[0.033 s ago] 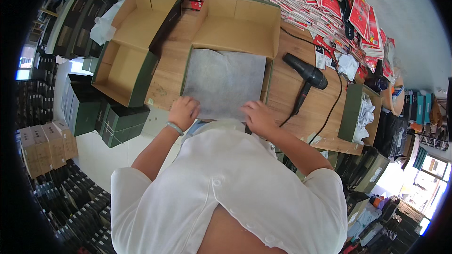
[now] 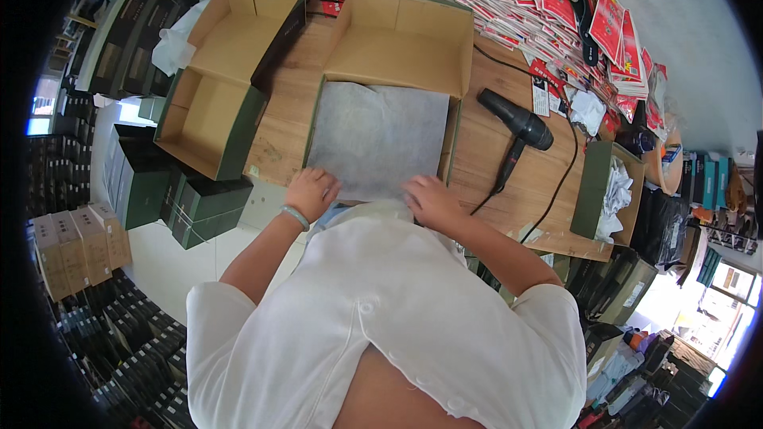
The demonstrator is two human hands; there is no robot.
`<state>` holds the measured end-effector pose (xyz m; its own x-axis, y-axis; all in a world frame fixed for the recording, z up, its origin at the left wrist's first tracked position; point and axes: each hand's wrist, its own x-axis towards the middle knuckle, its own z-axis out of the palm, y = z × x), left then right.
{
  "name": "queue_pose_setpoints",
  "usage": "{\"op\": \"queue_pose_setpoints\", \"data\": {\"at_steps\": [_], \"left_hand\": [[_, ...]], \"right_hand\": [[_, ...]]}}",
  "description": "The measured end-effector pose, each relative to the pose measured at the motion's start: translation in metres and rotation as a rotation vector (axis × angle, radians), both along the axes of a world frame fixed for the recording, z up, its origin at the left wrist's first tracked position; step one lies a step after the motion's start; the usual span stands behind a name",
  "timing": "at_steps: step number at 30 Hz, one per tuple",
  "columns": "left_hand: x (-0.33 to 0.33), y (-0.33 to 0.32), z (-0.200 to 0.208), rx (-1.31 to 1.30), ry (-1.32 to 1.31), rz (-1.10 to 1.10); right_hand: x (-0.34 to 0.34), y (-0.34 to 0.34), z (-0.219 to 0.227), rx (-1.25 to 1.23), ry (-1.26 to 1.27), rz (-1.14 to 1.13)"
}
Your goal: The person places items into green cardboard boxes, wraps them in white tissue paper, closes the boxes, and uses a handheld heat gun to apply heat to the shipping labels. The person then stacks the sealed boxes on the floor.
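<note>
An open cardboard box (image 2: 396,40), green outside and brown inside, stands in front of me with its lid tipped back. A thin grey sheet (image 2: 377,139), like a non-woven cloth or wrapping paper, lies spread over its lower half. At the sheet's near left corner is my left hand (image 2: 313,193), fingers bent and closed on the edge. My right hand (image 2: 430,200) is at the near right part, its fingers curled inward at the sheet's near edge. The fingertips of both hands are partly hidden.
Another open box (image 2: 213,111) stands to the left. On the right lie a black hair dryer (image 2: 517,121) with its cord and a small box (image 2: 590,191) of crumpled paper. Red printed packets (image 2: 509,0) are heaped along the wooden table's (image 2: 274,131) far side. Stacked green boxes (image 2: 207,206) stand left.
My right hand has shifted slightly left and toward me along the sheet's near edge. My left hand has moved a little toward me. The box and sheet look the same.
</note>
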<state>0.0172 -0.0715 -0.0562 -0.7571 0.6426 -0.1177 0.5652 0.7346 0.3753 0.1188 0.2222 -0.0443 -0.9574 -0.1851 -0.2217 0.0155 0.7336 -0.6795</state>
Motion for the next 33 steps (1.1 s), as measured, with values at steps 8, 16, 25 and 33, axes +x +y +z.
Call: {"op": "queue_pose_setpoints", "data": {"at_steps": [8, 16, 25, 33], "left_hand": [[-0.015, 0.009, 0.005, -0.47, -0.321, -0.15], [-0.019, 0.011, 0.01, -0.477, -0.222, -0.114], [0.022, -0.036, -0.074, 0.514, -0.616, 0.906], [0.031, -0.036, -0.087, 0.972, -0.938, 1.164]], "right_hand": [[-0.015, -0.014, -0.033, 0.004, -0.526, 0.153], [-0.042, 0.021, -0.028, -0.024, -0.542, 0.08], [-0.175, 0.155, -0.058, -0.968, -0.419, -0.92], [-0.161, 0.152, -0.062, -1.006, -0.402, -0.783]]}}
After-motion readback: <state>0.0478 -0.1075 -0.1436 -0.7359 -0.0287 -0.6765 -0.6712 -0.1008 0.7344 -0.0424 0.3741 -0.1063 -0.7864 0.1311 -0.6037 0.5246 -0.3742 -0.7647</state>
